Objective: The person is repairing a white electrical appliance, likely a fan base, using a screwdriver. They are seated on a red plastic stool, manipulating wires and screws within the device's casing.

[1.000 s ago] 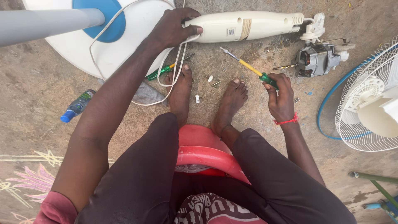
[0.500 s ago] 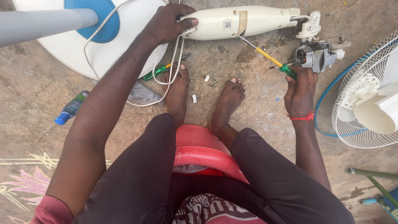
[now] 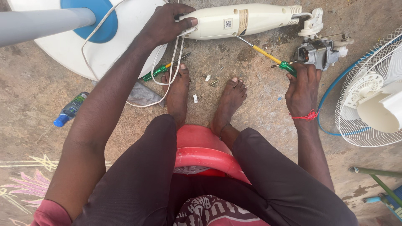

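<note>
My left hand grips the near end of a cream fan neck housing that lies on the concrete floor. My right hand holds a screwdriver with a green and yellow handle, its tip pointing at the housing's underside. A grey fan motor sits at the housing's far end, just above my right hand. A white cable loops from the housing past my left foot. Several small screws lie between my bare feet.
A round white and blue fan base with a grey pole lies at top left. A second green screwdriver, a grey rag, a small blue-capped bottle, a white fan guard at right, and a red stool under me.
My right hand moved with the screwdriver from near my right foot out toward the motor, then drew back slightly. The view shifted; my left hand stayed on the housing.
</note>
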